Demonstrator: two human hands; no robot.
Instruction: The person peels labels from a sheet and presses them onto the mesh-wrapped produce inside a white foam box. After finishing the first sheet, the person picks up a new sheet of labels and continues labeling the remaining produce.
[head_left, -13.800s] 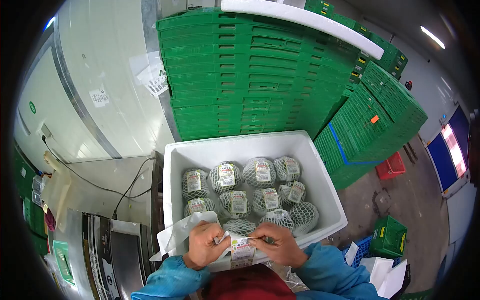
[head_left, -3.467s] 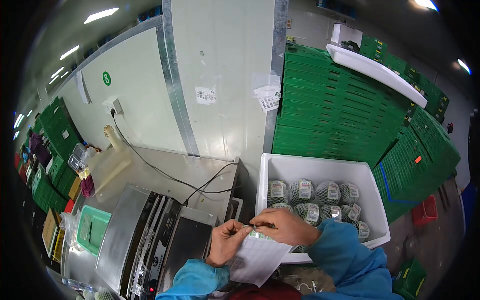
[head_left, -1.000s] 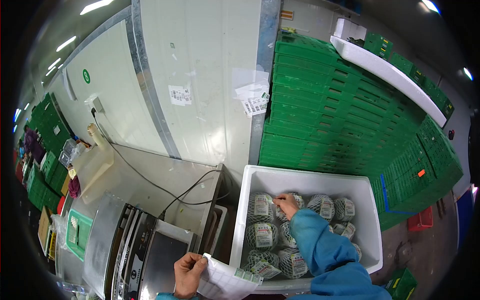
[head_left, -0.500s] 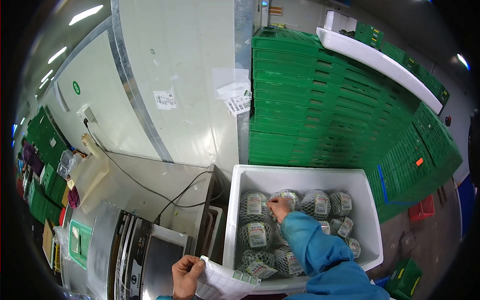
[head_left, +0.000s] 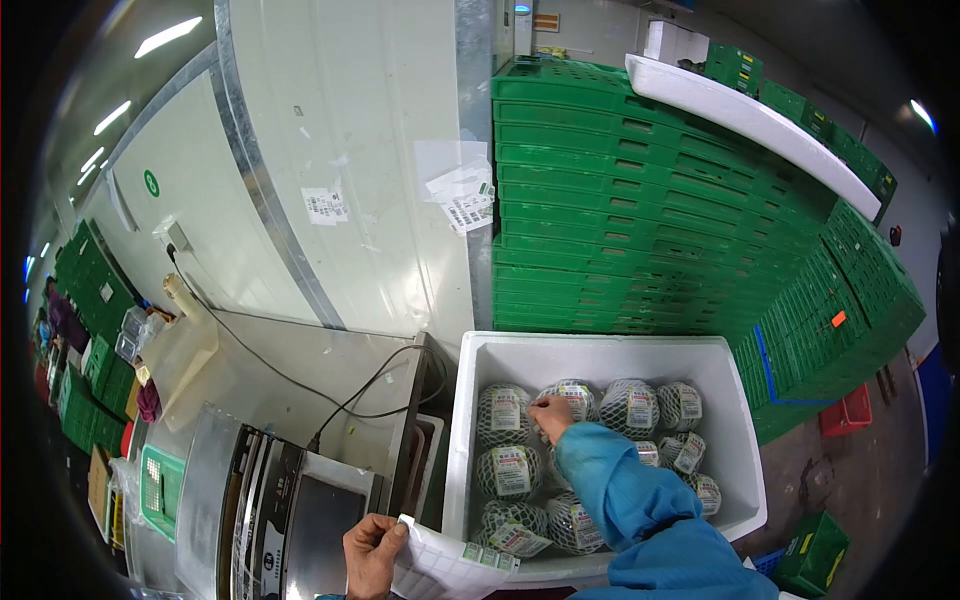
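A white foam box (head_left: 740, 430) holds several round, net-wrapped packs, such as one pack (head_left: 510, 472) at its left, most with printed labels facing up. My right hand (head_left: 552, 414) reaches into the box, its fingers pinched at the edge of a pack (head_left: 574, 397) in the back row; anything between the fingertips is too small to make out. At the box's front left corner, my left hand (head_left: 373, 553) pinches a white sheet (head_left: 450, 566) with small green-marked labels along its edge.
Stacked green crates (head_left: 640, 200) rise behind the box and to its right. Left of it stand a wrapping machine (head_left: 270, 520) and a black cable (head_left: 345, 400) on the bench. A red crate (head_left: 846, 411) and a green crate (head_left: 812, 555) are on the floor at right.
The view has shifted slightly. My right hand stays at the same back-row pack, and my left hand still holds the sheet.
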